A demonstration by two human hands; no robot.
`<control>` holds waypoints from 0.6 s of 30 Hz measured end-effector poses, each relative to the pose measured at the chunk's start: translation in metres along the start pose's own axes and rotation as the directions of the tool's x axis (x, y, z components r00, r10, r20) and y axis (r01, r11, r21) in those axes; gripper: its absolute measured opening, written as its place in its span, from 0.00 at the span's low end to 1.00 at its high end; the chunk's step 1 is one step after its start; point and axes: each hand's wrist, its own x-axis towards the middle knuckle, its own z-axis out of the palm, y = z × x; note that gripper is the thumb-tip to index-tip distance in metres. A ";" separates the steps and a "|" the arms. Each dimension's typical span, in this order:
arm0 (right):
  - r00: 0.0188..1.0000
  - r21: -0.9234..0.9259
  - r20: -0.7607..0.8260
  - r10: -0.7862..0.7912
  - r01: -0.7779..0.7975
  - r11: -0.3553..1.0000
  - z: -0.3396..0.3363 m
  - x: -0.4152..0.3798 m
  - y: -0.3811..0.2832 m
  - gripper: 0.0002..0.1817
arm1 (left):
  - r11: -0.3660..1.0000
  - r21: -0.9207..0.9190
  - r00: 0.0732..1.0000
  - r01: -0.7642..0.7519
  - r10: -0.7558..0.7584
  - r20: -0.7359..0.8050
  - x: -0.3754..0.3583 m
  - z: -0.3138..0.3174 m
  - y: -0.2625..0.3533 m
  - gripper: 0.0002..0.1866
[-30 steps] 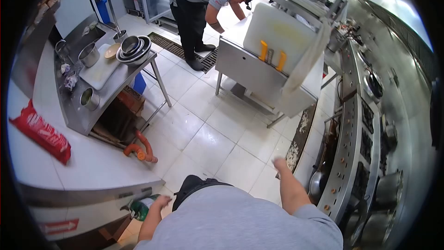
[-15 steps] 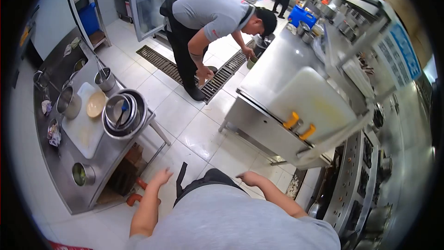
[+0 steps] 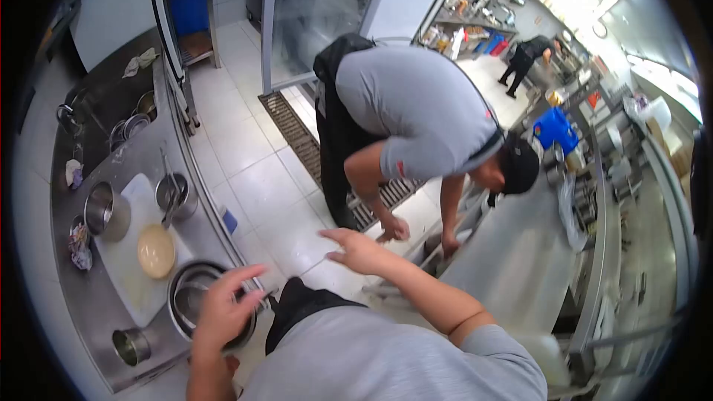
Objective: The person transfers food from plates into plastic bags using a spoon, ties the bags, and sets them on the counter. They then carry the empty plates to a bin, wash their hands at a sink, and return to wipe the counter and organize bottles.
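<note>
My left hand [image 3: 225,308] is raised with its fingers apart over the nested steel bowls [image 3: 186,289] at the counter's edge, hiding part of them; touching cannot be made out. My right hand [image 3: 356,251] reaches forward over the floor, fingers spread and holding nothing. Beyond the bowls, a pale round bowl [image 3: 157,251] lies on a white cutting board [image 3: 140,289]. Steel pots [image 3: 107,212] stand at the board's left and a pot with utensils [image 3: 176,194] at its right. A small pot with something green [image 3: 131,347] is near the front.
A co-worker [image 3: 423,104] in a grey shirt and black cap bends beside a steel table [image 3: 512,245], just ahead of my right hand. Floor grating [image 3: 291,134] runs near their feet. A sink [image 3: 96,115] is at left, an open glass door [image 3: 312,22] behind. Another person [image 3: 526,59] stands far back.
Both my hands have risen and moved forward, the left one now over the bowls. My view has shifted right and closer to the co-worker, who bends lower with both arms down.
</note>
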 end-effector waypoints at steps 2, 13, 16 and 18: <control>0.991 -0.013 0.096 -0.095 0.097 0.995 -0.037 0.051 -0.015 0.29 | 0.982 -0.188 0.955 -0.013 -0.044 -0.293 0.017 -0.033 -0.037 0.17; 0.950 0.079 0.188 0.249 -0.267 0.960 -0.143 0.205 0.062 0.33 | 0.991 0.119 0.973 0.058 -0.029 -0.230 0.236 -0.144 -0.043 0.17; 0.973 0.207 0.089 0.215 -0.229 0.951 -0.193 0.251 0.067 0.30 | 0.981 0.131 0.986 0.143 -0.131 -0.098 0.300 -0.148 -0.032 0.19; 0.980 0.389 0.034 0.194 -0.192 0.901 -0.224 0.282 0.077 0.28 | 0.981 0.158 0.985 0.115 -0.092 -0.143 0.348 -0.139 -0.031 0.19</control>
